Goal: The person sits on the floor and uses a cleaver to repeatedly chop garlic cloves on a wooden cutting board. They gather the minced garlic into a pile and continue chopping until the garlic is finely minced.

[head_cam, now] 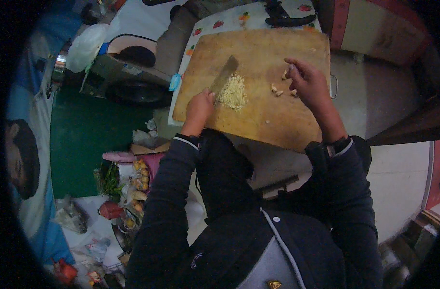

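A large wooden cutting board (263, 47) lies before me on a table with a patterned cloth. At its left part my left hand (200, 105) grips the handle of a cleaver (226, 72), whose blade lies beside a heap of finely chopped pale garlic (234, 93). Over the board's right side, my right hand (306, 79) is raised with its index finger stretched out; its palm side is partly hidden. Several garlic cloves (278, 93) lie just left of and below that hand. One tiny pale piece (267, 121) rests nearer the board's front edge.
Dark long objects (291, 21) lie on the cloth beyond the board. A cardboard box (97, 77) and a dark round pan (138, 92) stand at the left. Lower left are bagged foods and green vegetables (111, 180). A metal handle (334, 86) juts from the board's right edge.
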`<act>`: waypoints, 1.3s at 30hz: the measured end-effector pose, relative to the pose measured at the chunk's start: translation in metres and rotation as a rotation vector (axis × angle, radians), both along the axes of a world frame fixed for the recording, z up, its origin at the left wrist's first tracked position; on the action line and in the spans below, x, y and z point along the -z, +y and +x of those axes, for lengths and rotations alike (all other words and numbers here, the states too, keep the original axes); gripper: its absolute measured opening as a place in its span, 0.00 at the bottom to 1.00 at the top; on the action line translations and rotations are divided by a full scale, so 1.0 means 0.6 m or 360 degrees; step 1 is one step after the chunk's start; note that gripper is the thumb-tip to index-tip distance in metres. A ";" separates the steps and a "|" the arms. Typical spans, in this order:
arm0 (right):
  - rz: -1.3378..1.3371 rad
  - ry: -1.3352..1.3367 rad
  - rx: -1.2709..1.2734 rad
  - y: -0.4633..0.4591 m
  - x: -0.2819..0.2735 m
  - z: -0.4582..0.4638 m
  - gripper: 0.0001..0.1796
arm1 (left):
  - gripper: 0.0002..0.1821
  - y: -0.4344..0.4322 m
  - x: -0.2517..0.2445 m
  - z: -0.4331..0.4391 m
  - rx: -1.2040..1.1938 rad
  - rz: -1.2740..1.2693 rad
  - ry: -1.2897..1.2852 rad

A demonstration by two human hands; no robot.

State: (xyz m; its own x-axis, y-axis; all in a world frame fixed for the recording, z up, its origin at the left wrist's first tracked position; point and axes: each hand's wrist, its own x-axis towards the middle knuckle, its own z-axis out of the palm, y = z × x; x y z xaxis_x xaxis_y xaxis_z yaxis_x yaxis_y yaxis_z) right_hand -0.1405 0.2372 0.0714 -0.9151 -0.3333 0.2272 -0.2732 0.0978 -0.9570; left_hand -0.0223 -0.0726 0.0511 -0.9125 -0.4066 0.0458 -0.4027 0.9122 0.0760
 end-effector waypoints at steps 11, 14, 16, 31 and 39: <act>0.0051 -0.0075 -0.0003 -0.001 0.005 0.000 0.14 | 0.18 -0.016 0.005 -0.006 -0.0088 0.0034 0.0156; 0.0069 -0.0054 -0.0031 -0.003 0.001 -0.001 0.15 | 0.18 -0.016 0.007 -0.003 -0.0083 0.0083 -0.0098; 0.0113 -0.0095 -0.0027 -0.003 0.000 0.002 0.15 | 0.18 -0.027 0.003 -0.002 -0.0135 0.0082 -0.0062; 0.0046 -0.0180 -0.0075 -0.017 0.008 0.001 0.14 | 0.15 -0.147 0.030 0.014 -0.0330 -0.0165 -0.0007; 0.0145 -0.0205 -0.0120 -0.035 0.011 0.003 0.14 | 0.17 -0.056 0.003 -0.004 -0.0084 -0.0037 0.0030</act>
